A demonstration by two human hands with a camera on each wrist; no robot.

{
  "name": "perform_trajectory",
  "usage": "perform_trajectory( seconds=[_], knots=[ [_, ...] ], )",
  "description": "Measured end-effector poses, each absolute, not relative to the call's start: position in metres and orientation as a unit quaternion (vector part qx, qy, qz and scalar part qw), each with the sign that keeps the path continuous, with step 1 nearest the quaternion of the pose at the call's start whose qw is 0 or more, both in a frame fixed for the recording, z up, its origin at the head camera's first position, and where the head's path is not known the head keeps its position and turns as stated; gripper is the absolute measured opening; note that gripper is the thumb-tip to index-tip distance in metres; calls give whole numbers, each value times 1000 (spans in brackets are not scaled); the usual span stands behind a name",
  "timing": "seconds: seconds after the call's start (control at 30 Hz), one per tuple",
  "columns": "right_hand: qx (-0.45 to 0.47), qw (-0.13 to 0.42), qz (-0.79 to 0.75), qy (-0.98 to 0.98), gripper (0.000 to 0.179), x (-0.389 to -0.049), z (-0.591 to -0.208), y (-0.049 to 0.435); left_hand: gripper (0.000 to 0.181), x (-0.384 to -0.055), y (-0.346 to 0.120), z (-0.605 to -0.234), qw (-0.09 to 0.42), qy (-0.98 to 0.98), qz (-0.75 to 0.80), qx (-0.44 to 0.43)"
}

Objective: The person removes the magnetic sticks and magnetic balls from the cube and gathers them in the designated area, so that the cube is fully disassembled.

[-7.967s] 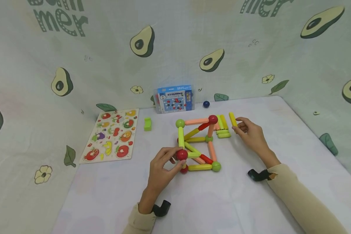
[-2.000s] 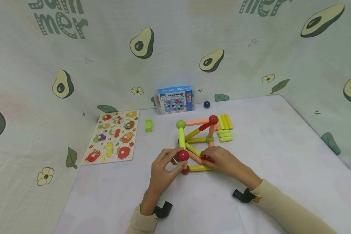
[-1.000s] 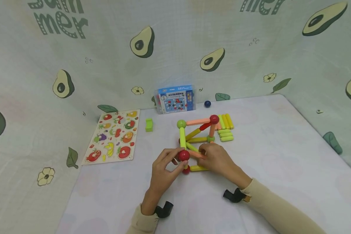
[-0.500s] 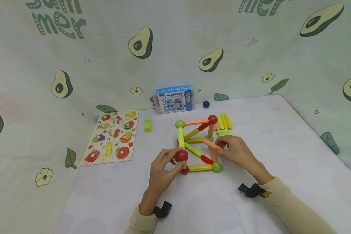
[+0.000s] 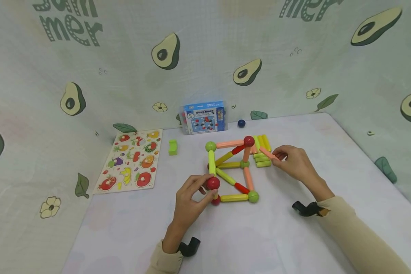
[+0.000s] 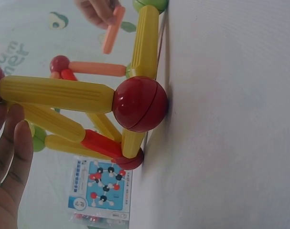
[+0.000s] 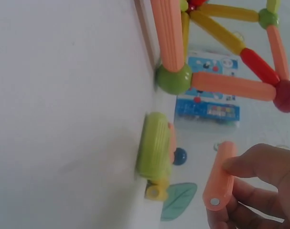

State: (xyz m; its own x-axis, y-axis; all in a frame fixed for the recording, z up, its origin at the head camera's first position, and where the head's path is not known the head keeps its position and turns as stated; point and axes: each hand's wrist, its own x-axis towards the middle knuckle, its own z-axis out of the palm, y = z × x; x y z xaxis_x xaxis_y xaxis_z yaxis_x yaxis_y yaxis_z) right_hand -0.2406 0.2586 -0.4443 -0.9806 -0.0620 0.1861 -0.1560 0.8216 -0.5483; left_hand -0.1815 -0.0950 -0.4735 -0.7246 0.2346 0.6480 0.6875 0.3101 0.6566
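Note:
A frame of magnetic rods and balls stands mid-table, with a green ball (image 5: pixel 253 196) at its front right corner. My left hand (image 5: pixel 188 201) holds the raised red ball (image 5: pixel 213 183) at its front left between fingers and thumb. Under that ball, a yellow rod (image 6: pixel 56 93) runs down to a lower red ball (image 6: pixel 140 104). To the right, my right hand (image 5: pixel 296 161) pinches a salmon-coloured magnetic rod (image 7: pixel 221 176) by thumb and fingers, a round metal magnet showing at its end. The rod's far end overlaps a pile of green and yellow rods (image 5: pixel 263 160) in the head view.
Behind the frame stands a blue boxed set (image 5: pixel 204 118) with a dark blue ball (image 5: pixel 241 123) beside it. On the left lie a fruit puzzle board (image 5: pixel 130 161) and a small green block (image 5: pixel 172 147). A printed avocado cloth (image 5: pixel 198 45) hangs behind the table.
My right hand has drawn the salmon rod out of the frame's lower part and carried it right to the pile. Earlier it held a yellow rod there. My left hand stays on the red ball.

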Motion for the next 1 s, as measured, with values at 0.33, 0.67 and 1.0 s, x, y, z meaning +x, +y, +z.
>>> perform_trajectory(
  seconds=[0.33,0.67,1.0],
  knots=[
    [25,121,298,-947,23,-274,-451,274,49,-181,-96,-476,209,-790,-502,-282],
    [-43,90,301,-948,26,-297,-466,288,48,-181,-96,-476,206,-786,-507,-288],
    [-80,41,315,-945,28,-317,-473,291,52,-182,-95,-477,204,-786,-507,-288]
  ],
)
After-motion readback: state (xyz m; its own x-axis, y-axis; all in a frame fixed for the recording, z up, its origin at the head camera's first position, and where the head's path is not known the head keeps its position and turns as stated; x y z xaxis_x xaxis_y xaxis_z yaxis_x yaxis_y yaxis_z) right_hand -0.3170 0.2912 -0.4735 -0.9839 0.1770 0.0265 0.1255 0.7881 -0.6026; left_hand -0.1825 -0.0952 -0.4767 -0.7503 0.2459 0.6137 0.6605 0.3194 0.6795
